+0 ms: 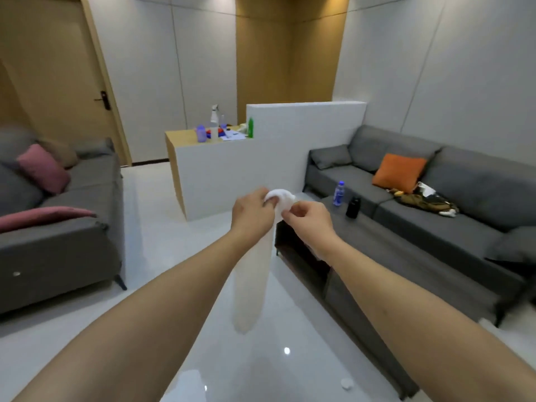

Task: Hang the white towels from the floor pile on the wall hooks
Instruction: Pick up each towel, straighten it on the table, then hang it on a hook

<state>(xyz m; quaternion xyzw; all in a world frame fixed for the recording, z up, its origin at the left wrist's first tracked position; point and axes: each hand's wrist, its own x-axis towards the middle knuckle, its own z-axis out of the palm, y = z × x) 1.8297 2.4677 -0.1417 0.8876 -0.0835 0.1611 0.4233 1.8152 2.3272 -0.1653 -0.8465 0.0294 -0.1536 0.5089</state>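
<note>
White terry, a single towel, hangs in mid-air over the glossy floor, bunched at its top between both hands held out in front. The left hand grips the bunched top with curled fingers, and the right hand pinches it just beside, near the low table's front corner.

A single white towel sits near the centre of the frame, held up in the air by both hands. Its top end is bunched into a small rounded wad, gripped on its left side by the left hand and pinched on its right side by the right hand. From there the plain, soft cloth hangs straight down as one long narrow strip, folded lengthwise, ending in a rounded tip in the lower middle of the frame, above the glossy white floor.
</note>
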